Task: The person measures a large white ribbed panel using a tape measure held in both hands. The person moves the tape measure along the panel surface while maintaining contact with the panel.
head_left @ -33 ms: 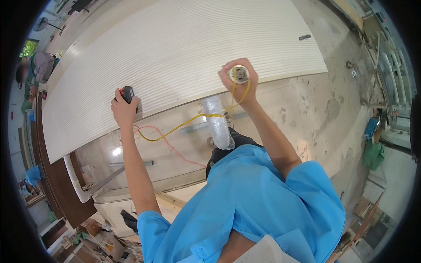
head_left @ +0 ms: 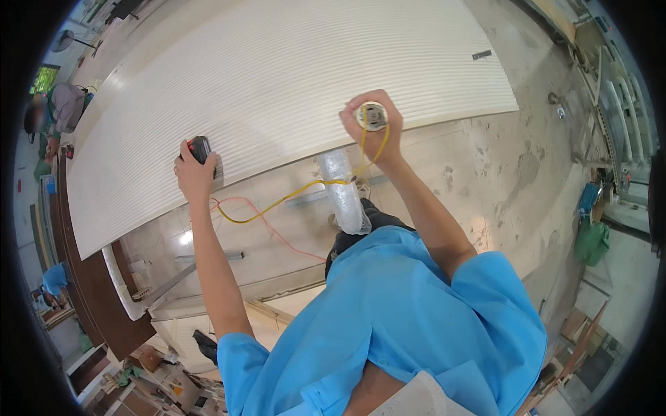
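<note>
A large white ribbed panel stretches in front of me. Near its close edge, at left, my left hand is closed round a black-and-red block that looks like a battery pack. Farther right, my right hand wraps a corded power tool, held upright over the panel edge. Only its round, pale, vented end shows; its lower part is hidden. From that tool a yellow cord loops over my wrist and runs left, crossing a plastic-wrapped support below the panel.
A thin pink cord trails beneath the panel. Dark brown boards stand at the left. Another person is at the far left. Metal shelving and a green bag are at the right. A small dark strip lies on the panel.
My right hand and the power tool have shifted slightly left. My left hand stays in nearly the same place with the battery pack.
</note>
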{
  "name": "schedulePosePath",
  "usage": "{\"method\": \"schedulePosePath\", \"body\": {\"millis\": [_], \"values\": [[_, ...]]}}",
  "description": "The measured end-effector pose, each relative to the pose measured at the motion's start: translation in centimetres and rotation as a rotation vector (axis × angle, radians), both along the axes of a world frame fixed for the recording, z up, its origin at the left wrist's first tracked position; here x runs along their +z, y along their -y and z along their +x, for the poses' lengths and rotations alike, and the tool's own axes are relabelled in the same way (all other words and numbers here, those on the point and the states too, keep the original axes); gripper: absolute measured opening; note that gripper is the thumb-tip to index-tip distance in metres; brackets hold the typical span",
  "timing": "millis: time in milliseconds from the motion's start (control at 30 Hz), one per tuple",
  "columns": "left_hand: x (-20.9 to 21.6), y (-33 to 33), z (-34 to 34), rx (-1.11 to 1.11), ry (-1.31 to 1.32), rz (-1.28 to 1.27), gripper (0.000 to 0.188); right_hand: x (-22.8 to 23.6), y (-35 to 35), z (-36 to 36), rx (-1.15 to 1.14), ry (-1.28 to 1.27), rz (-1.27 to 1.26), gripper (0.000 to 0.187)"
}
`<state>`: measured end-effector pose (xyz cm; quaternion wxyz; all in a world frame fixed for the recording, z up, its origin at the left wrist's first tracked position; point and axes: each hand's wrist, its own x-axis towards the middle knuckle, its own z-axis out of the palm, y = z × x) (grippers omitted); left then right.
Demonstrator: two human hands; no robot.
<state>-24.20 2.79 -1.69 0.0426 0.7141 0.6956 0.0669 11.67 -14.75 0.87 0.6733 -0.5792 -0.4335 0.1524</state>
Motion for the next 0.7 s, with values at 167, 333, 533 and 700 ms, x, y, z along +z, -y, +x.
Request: {"method": "schedulePosePath", "body": {"millis": [167, 333, 533, 700], "values": [[0.1, -0.8, 0.0, -0.017, -0.002, -0.012, 0.092, -1.2, -1.0, -0.1, 0.047, -0.025, -0.041, 0.025], [-0.5, -1.6, 0.2, -0.013, -0.002, 0.01, 0.09, -1.9, -1.0, 1.8, -0.018, -0.161, -0.085, 0.022], [0.2, -1.6, 0.6, -0.109, 0.045, 0.048, 0.088, -1.1, 0.3, 6.0, -0.079, -0.366, 0.158, 0.01], [0.5, -1.5, 1.1, -0.149, 0.024, 0.017, 0.088, 0.1, 2.3, 7.3, -0.256, -0.07, 0.005, 0.013]]}}
